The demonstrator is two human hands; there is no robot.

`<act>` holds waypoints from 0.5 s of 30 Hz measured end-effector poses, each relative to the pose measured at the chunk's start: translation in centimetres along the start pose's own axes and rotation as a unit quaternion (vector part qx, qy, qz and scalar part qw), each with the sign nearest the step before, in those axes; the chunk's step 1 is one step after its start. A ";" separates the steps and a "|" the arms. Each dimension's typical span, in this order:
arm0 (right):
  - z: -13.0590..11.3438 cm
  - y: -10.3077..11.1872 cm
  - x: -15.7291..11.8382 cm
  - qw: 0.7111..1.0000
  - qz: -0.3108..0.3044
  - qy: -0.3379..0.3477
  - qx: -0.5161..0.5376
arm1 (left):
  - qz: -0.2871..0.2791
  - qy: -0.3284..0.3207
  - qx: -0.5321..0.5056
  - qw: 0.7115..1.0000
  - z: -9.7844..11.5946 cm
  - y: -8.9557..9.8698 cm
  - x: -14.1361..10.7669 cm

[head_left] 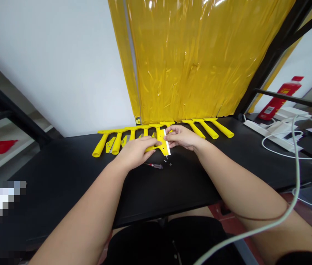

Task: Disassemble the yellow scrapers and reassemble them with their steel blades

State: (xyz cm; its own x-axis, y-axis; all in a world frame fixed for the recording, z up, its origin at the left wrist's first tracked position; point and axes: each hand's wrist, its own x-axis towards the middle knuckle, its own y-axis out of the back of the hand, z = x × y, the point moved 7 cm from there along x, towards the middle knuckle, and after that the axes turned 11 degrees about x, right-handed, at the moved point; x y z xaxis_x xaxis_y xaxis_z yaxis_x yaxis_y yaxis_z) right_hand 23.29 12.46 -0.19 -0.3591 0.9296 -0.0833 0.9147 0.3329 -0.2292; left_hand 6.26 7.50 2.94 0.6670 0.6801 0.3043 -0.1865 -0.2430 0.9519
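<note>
- Fingers of the left hand (151,141) curl close together over the head of a yellow plastic scraper (159,139), while the left hand (135,152) lies palm down, its forearm reaching in from the lower left.
- Loose metal blades (110,144) lie among a row of yellow scraper handles (106,141) along the far edge of the black tabletop (62,176).
- A red-handled screwdriver (156,166) lies just below the hands, near the middle of the tabletop.
- The scraper is held above the tabletop between both hands, with a bare metal blade (167,143) at its right end. Fingers of the right hand (171,132) pinch around that end, and the right hand (182,137) is angled inward, its forearm coming from the lower right.
- Small screws (169,164) sit just beside the screwdriver; a knock could roll them away.
- The exposed blade could nick the right fingers if the scraper slips in the grip.
- A grey cable (296,158) crosses over the right arm and could snag it or drag across the tabletop if the arm pulls back.
</note>
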 end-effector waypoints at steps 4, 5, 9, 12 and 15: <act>-0.1 -0.1 0.0 1.000 -0.001 0.012 -0.005 | 0.000 -0.009 0.007 1.000 0.1 0.0 0.0; -0.1 -0.2 0.0 1.000 -0.002 0.014 -0.008 | -0.002 -0.011 0.007 1.000 0.1 -0.1 0.1; -0.3 0.0 0.1 0.996 0.010 0.024 -0.081 | -0.001 0.006 0.015 1.000 -0.3 -0.1 0.1; -0.7 0.5 -0.2 0.981 0.019 0.016 -0.195 | 0.001 0.033 0.027 0.999 -1.0 -0.1 0.1; 0.1 -0.1 -1.2 0.945 -0.076 -0.050 -0.314 | -0.007 0.058 0.035 0.998 -1.7 -0.3 0.0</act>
State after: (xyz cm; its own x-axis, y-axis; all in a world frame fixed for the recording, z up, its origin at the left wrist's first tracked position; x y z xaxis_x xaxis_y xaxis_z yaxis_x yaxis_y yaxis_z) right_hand 23.58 11.28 -0.11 -0.4821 0.8543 -0.1944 0.7699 0.5190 0.3714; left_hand 5.05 8.77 2.68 0.5812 0.7577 0.2968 -0.1245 -0.2777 0.9526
